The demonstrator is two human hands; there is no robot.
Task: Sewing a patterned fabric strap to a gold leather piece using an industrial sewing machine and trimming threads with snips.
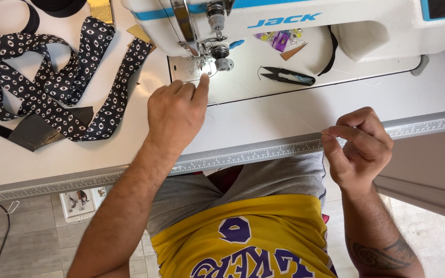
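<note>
Figure: head view over a sewing table, read left to right. At far left I see a long black strap printed with small white motifs [52, 77], lying in loose loops on the white tabletop [104, 149], with a dark leather-like scrap [29, 135] under its lower end; both sit well apart from the needle, as if set aside out of the stitching path. The left hand [175, 112] is closed into a loose fist, its fingertips pinched just beside the presser foot [206, 66] of the white sewing machine [284, 15], apparently gripping a fine thread [263, 110] close to the needle so it stays taut there. I can trace that thread only faintly across the table. Behind it lie black thread snips [287, 76], within easy reach, and a small cluster of coloured clips [279, 38] under the machine arm. At right, the right hand [359, 146] pinches the thread's far end between thumb and forefinger above the ruler strip [243, 157] on the table edge. No container is visible; the clips lie loose.
</note>
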